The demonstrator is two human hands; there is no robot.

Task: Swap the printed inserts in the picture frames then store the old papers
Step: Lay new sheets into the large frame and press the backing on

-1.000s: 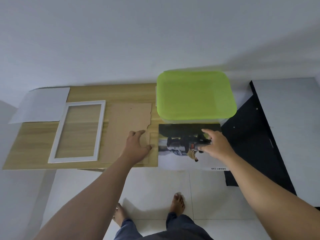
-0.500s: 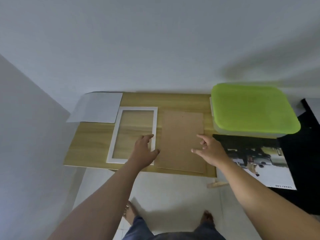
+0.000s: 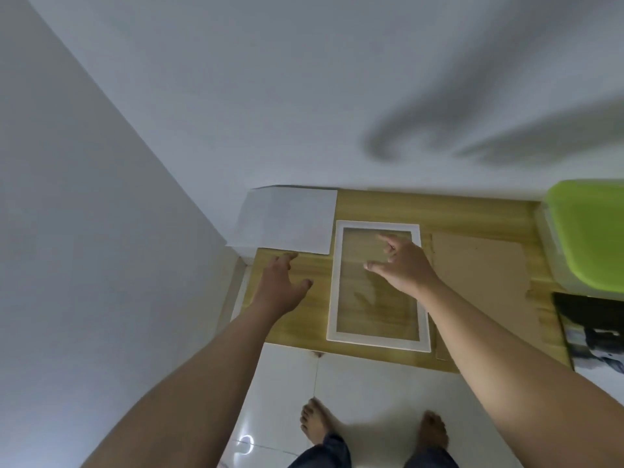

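Observation:
A white picture frame [image 3: 424, 329] with clear glass lies flat on the low wooden table [image 3: 472, 211]. My right hand [image 3: 401, 266] hovers over the frame's upper half, fingers spread and holding nothing. My left hand [image 3: 282, 283] reaches over the bare wood left of the frame, fingertips close to the near edge of a white sheet of paper [image 3: 287, 222] at the table's back left corner. A brown backing board [image 3: 483, 275] lies right of the frame. The printed car picture [image 3: 594, 336] shows partly at the right edge.
A clear storage box with a lime green lid [image 3: 594, 231] stands at the table's right end. Grey walls close in on the left and behind. White floor tiles and my bare feet [image 3: 317, 422] are below the table's front edge.
The view has swung left. My left hand moved off the frame's lower edge toward the white paper. My right hand left the backing board and now hangs over the frame.

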